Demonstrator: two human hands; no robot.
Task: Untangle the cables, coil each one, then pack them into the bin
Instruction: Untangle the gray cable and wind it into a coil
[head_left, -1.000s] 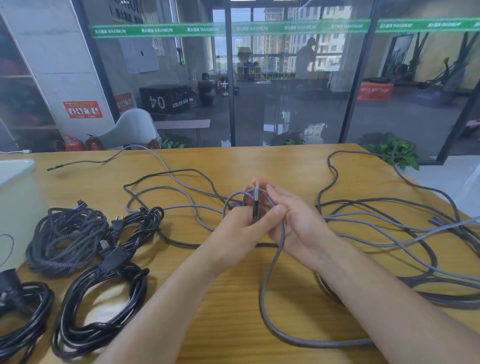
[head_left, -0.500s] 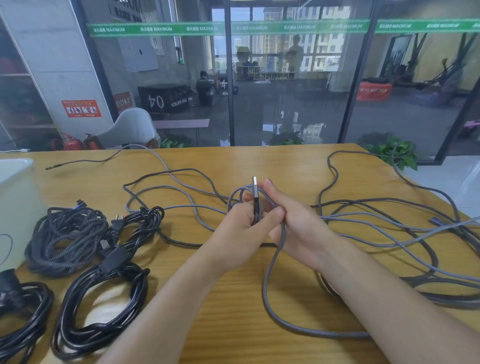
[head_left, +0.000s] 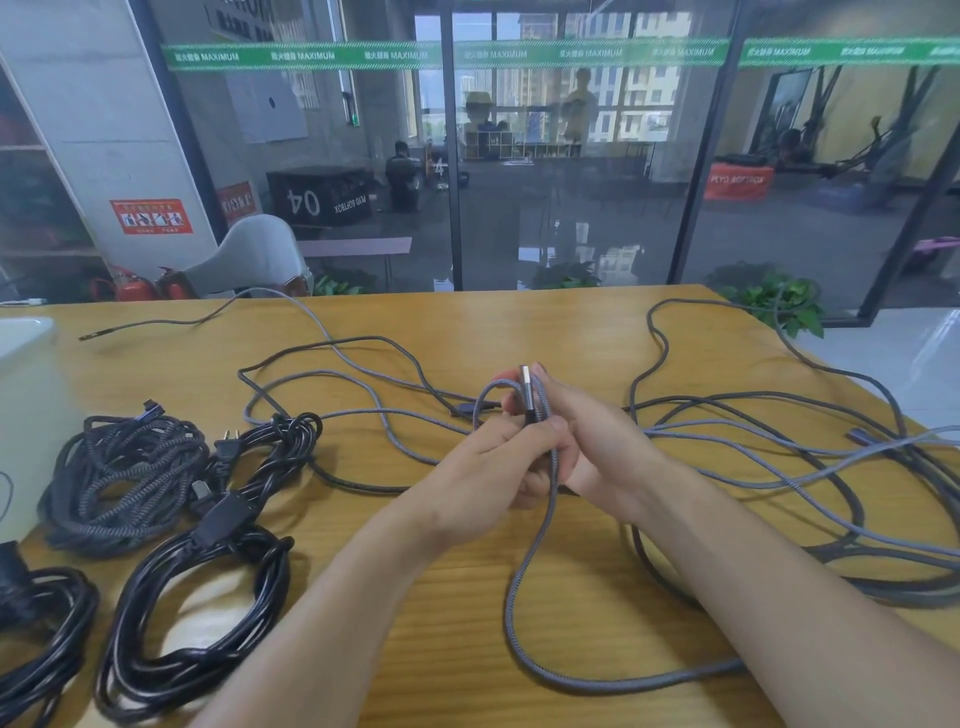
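A grey braided cable (head_left: 524, 571) loops across the wooden table (head_left: 467, 649) toward me and rises into both hands. My left hand (head_left: 493, 467) pinches it just below its silver plug (head_left: 527, 387), which points up. My right hand (head_left: 597, 441) grips the same cable beside the plug, where a small loop arches over to the left. More loose grey and dark cables (head_left: 779, 441) lie tangled at the right and behind my hands. The white bin (head_left: 23, 415) stands at the left edge.
At the left lie coiled cables: a dark braided coil (head_left: 119, 478), a black power cord coil (head_left: 197, 613) with a two-pin plug, and another black coil (head_left: 36, 634) at the corner. A glass wall runs behind the table's far edge.
The plug has risen a little higher between my fingers and the small loop beside it has tightened. The hands stay at the same spot.
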